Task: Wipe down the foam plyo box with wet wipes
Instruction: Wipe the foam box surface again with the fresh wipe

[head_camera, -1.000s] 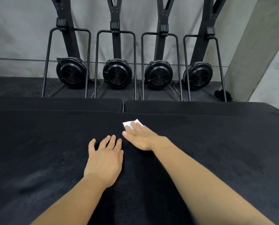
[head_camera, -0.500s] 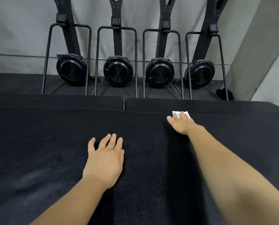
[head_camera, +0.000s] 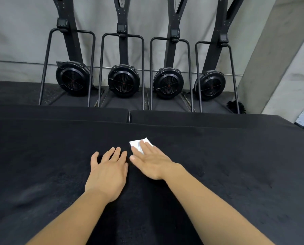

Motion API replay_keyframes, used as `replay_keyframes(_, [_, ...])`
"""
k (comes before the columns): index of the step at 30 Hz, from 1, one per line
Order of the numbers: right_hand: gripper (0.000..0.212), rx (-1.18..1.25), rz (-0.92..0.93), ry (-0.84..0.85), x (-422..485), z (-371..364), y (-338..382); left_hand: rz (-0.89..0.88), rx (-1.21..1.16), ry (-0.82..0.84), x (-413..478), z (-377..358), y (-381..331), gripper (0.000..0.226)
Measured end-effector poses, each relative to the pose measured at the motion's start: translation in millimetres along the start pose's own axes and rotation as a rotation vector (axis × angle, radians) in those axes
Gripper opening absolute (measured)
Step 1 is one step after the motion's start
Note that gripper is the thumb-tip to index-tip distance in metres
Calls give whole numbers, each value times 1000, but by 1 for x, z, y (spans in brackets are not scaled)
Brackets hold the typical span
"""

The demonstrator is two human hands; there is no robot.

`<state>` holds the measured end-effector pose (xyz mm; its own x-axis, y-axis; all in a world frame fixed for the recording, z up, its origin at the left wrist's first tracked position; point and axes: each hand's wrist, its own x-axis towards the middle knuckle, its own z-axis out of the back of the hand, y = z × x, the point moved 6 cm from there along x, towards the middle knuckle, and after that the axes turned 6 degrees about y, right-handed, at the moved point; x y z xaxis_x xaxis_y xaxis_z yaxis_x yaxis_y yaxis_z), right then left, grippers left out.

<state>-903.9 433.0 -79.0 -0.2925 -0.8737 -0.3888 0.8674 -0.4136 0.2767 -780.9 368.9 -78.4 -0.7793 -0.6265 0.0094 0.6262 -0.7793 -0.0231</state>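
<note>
Background: four black exercise machines (head_camera: 121, 41) against a grey wall (head_camera: 24, 32).
Round fan housing (head_camera: 168, 83) low on each; concrete pillar (head_camera: 275, 59) at right, black tufted object (head_camera: 235, 106) at its base.

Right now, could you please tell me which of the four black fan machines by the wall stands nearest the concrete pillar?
The rightmost fan machine: it alone stands beside the concrete pillar; the other three stand further left.

We face a pale grey concrete wall (head_camera: 24, 32), with four tall black machines with round fan housings (head_camera: 123, 83) standing side by side against it on a dark rubber floor (head_camera: 9, 92). A slanted grey concrete pillar (head_camera: 275, 59) rises at the right.
</note>
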Motion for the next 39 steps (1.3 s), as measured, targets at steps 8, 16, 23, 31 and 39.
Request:
replay_keyframes(8, [57, 38, -155, -107, -11, 26, -81, 4, 1, -7, 2, -4, 1, 52])
replay_keyframes(16, [60, 169, -323, -145, -16, 38, -110, 6, -4, -2, 3, -4, 1, 52])
replay_keyframes(23, [64, 79, -150, -57, -22, -1, -26, 5, 6, 5, 3, -2, -1, 52])
replay_keyframes(31, [59, 72, 57, 21, -33, -21, 21, -13, -11, 28, 0, 2, 0, 52])
replay_keyframes(39, [58, 66, -103, -94, -23, 12, -69, 16, 23, 9, 3, -1, 2, 52])
